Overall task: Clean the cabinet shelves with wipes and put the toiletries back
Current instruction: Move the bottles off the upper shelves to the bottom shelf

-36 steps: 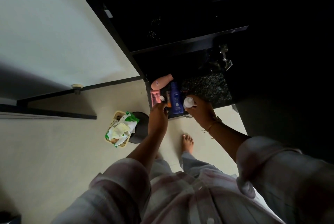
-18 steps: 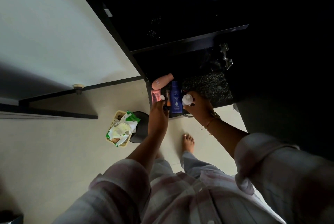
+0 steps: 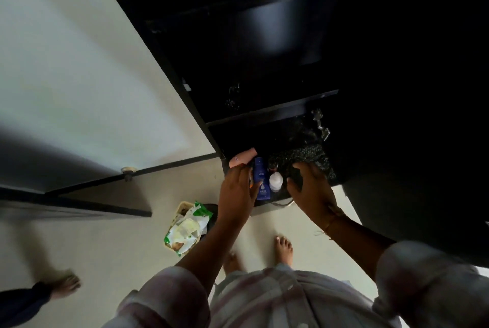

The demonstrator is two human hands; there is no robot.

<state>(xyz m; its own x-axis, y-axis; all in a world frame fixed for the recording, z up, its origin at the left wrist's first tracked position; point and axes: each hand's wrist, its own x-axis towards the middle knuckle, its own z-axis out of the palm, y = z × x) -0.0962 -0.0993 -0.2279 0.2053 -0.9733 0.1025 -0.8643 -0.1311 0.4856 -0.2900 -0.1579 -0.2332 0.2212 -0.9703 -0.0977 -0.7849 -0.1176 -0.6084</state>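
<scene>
Centre frame: the right hand [image 3: 311,192] has released the white bottle [image 3: 276,181], fingers now spread. It stands on the shelf [image 3: 312,153] beside the blue bottle [image 3: 261,182], which the left hand [image 3: 236,192] touches; its grip I cannot tell. One more toiletry seems returned.

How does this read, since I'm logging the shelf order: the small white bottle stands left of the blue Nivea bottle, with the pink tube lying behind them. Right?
Not quite. In the head view the small white bottle stands right of the blue Nivea bottle, not left; the pink tube does lie behind them.
</scene>
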